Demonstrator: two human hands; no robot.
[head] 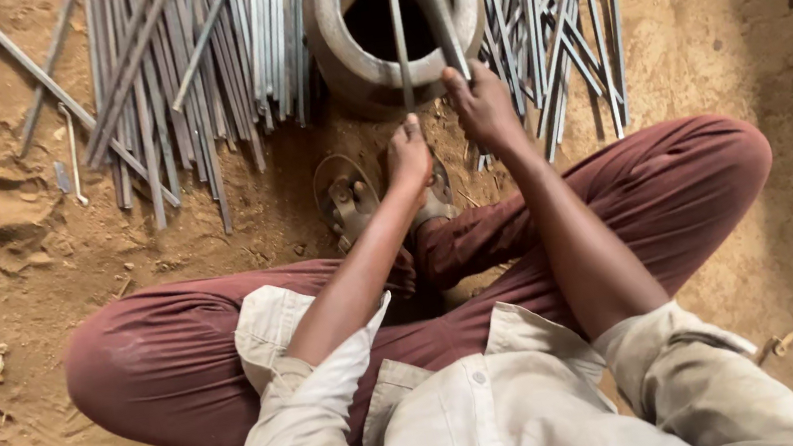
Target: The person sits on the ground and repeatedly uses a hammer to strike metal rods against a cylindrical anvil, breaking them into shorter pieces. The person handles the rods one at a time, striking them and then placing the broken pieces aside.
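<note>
Sandy, reddish-brown earth (726, 31) makes the floor where a person sits cross-legged in maroon trousers (652, 171) and a pale buttoned shirt (500, 412). Just beyond the fingertips stands a round, worn clay-coloured pot (332, 29) with a dark mouth. The left hand (408, 158) is closed around a thin grey metal rod (398, 31), which runs away from the fingers across the pot's opening. The right hand (483, 106) pinches a thicker grey metal rod (438, 6) that also reaches over the pot. Loose bundles of similar grey rods (186, 67) lie on the ground to either side of the hands.
</note>
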